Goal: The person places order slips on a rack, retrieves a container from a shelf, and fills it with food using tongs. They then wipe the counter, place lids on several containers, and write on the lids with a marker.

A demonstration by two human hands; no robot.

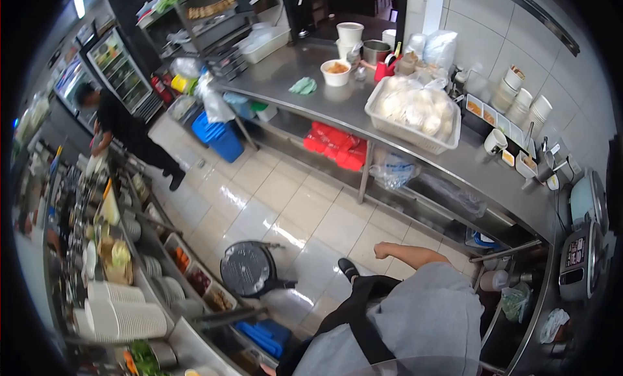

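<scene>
White plastic basket [415, 139] sits at the steel table's [483, 168] front edge, likely for reach; right hand [384, 249] fingers curl closed, left hand [267, 369] fingers I can't tell.

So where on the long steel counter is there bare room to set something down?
The long steel counter is bare just left of the crumpled pale-green cloth, and along its front edge between the white plastic basket of bagged pale rounds and the small white cup. It is crowded behind the basket and around the black tray of food containers.
</scene>
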